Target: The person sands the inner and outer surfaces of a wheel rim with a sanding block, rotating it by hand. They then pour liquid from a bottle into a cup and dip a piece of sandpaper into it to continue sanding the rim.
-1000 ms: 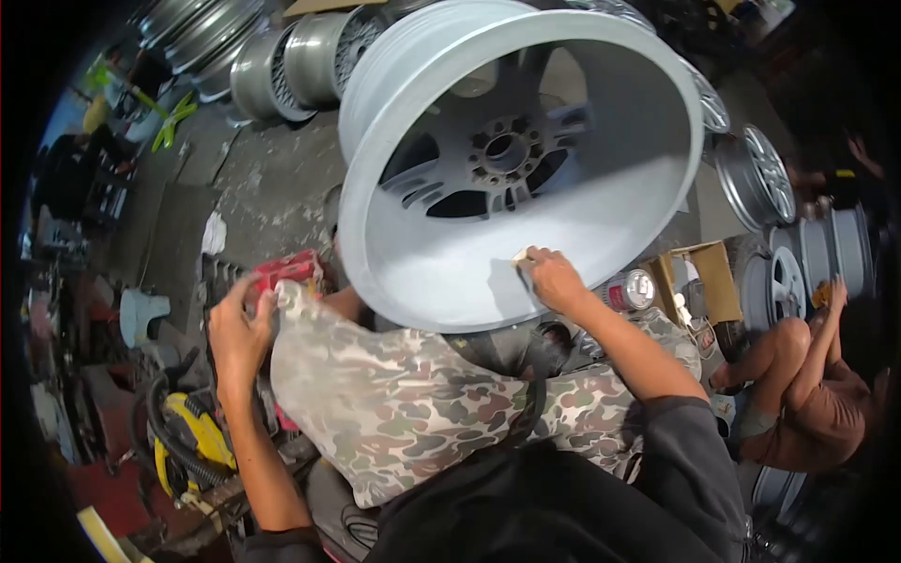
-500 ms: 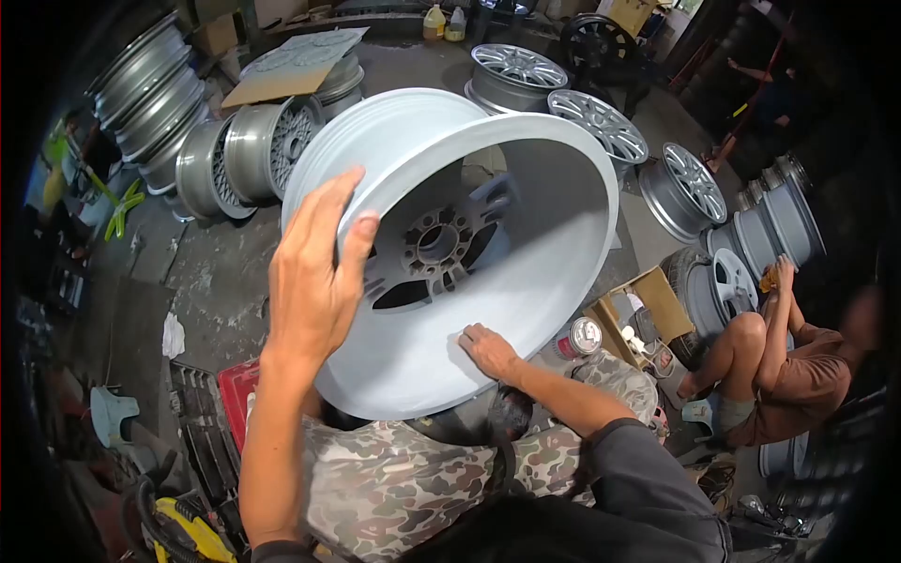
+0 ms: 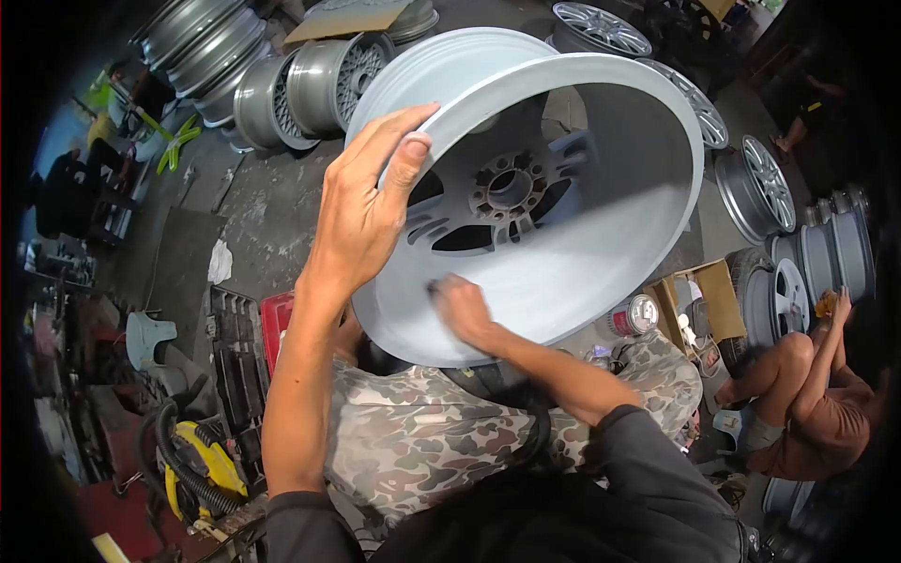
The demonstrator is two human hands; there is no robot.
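A large light-grey wheel rim is tilted in front of me, its open barrel facing me and its hub and spokes at the far end. My left hand holds the lip on the left side, fingers along the outside and thumb at the edge. Inside the barrel, low on the near wall, is my right hand, smeared by motion. Its fingers look curled against the grey surface. A small dark patch shows at the fingertips, too blurred to name.
Several silver rims stand behind, with more stacked at the left. Right of me are a paint can, a cardboard box and a seated person working on a rim. A yellow-and-black machine lies lower left.
My right hand has moved left along the inner wall of the rim. My left hand keeps its place on the lip. The whole view has shifted, with the rim now higher and further right.
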